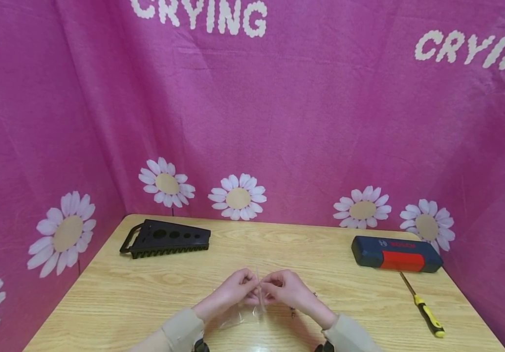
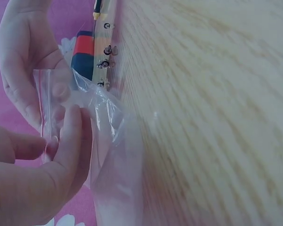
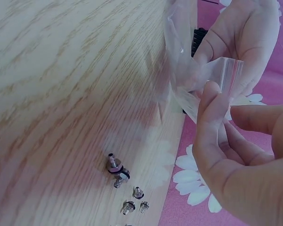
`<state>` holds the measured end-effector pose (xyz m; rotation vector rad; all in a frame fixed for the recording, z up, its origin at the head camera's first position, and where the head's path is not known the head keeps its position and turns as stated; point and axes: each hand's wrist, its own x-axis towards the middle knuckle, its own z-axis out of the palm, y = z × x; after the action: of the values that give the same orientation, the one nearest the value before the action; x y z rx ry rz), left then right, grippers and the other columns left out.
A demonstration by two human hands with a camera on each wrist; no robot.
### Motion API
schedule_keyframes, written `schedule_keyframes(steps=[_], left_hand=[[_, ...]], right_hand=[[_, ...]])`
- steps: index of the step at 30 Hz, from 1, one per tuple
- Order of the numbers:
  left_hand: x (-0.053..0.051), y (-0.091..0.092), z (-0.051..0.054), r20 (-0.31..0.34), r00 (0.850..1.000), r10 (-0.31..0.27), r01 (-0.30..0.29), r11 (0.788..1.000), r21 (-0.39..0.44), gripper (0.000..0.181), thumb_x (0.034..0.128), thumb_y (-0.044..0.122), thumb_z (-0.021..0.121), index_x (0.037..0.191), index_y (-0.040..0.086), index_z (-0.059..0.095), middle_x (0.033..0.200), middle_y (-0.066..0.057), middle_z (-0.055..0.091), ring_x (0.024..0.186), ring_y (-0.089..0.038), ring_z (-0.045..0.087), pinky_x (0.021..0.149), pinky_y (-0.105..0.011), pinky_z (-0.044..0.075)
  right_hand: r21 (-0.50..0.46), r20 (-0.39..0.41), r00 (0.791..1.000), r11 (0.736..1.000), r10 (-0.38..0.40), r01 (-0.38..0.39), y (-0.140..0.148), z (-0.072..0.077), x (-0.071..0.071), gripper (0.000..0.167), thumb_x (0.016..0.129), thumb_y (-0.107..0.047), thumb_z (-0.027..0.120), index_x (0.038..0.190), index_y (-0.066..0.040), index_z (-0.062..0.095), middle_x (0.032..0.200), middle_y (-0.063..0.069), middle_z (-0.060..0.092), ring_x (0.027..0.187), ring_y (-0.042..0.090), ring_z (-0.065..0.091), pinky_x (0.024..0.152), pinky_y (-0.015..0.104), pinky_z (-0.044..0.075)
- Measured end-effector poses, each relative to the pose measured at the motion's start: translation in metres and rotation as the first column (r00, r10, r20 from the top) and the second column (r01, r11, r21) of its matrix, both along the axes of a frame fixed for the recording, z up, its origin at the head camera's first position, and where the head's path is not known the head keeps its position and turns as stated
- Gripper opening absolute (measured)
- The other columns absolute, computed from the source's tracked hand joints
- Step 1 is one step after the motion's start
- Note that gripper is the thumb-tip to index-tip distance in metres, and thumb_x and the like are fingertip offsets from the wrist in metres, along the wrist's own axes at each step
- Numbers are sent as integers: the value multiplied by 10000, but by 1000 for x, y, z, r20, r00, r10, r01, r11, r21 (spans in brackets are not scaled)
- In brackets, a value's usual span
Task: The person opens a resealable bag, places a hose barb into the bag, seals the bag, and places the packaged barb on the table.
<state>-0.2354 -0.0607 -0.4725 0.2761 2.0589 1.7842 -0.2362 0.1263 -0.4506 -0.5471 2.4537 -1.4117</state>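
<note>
Pink cloth [image 1: 278,122] printed with white daisies and lettering hangs behind and beside a wood-grain desk [image 1: 274,244]. Over its near part is a clear zip bag [image 2: 115,136], upright at its mouth, with a red line along the zip strip [image 2: 42,101] and its limp, creased body trailing toward the left hand's side. Film and fingers show through it; whether it holds anything small is hard to tell. At the bag's mouth, the left hand [image 1: 236,288] has its grip pinched on the strip, and the right hand [image 1: 289,287] likewise grips the strip between thumb and fingers. Right of the bag, below the right hand, small metal fittings [image 3: 115,167] with dark rings lie loose. Beyond the bag to the right is a closed blue-and-red case [image 1: 397,255], its contents hidden; nearer, also right of the bag, lies a yellow-and-black screwdriver [image 1: 428,315]. Beyond the bag to the left lies a black rack [image 1: 170,240] with round holes and a notched edge.
</note>
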Motion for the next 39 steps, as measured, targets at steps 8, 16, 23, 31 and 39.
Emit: schedule_keyframes(steps=[8, 16, 23, 31, 39], left_hand=[[-3, -1, -1, 50, 999, 8, -8, 1000, 2, 202, 1056, 178, 459, 1003, -11, 509, 924, -69, 630, 751, -83, 648, 743, -255, 606], [-1, 0, 1, 44, 999, 20, -19, 999, -37, 129, 1017, 78, 463, 966, -20, 530, 948, -112, 656, 787, -110, 657, 759, -270, 609], [0, 0, 4, 39, 999, 12, -10, 999, -47, 78, 963, 45, 499, 956, -16, 548, 905, -96, 668, 755, -102, 648, 749, -259, 605], [0, 3, 4, -1, 1000, 3, -3, 999, -44, 65, 975, 41, 542, 949, -19, 542, 810, -44, 611, 707, -88, 617, 698, -214, 585], [0, 3, 5, -63, 996, -59, 56, 997, -46, 101, 997, 47, 522, 914, 24, 468, 839, -25, 569, 764, -89, 570, 727, -211, 517]], right_hand=[[-27, 43, 999, 999, -24, 25, -2, -2, 0, 187, 909, -38, 624, 1031, 67, 720, 910, 173, 761, 745, 110, 701, 646, 234, 597], [-70, 76, 996, 996, -55, 60, -3, -6, -1, 151, 912, -14, 630, 988, 86, 713, 877, 181, 754, 706, 120, 711, 660, 264, 613], [-82, 93, 993, 993, -74, 81, -4, -7, -2, 156, 913, -96, 679, 925, 50, 733, 799, 140, 758, 627, 74, 679, 632, 258, 608], [-94, 114, 988, 989, -104, 115, -6, -6, 1, 169, 902, -108, 694, 887, 57, 729, 746, 137, 750, 600, 104, 691, 640, 325, 620], [-112, 117, 985, 984, -128, 141, -7, -8, 3, 130, 882, -62, 681, 872, 60, 723, 736, 139, 746, 594, 117, 692, 630, 323, 618]])
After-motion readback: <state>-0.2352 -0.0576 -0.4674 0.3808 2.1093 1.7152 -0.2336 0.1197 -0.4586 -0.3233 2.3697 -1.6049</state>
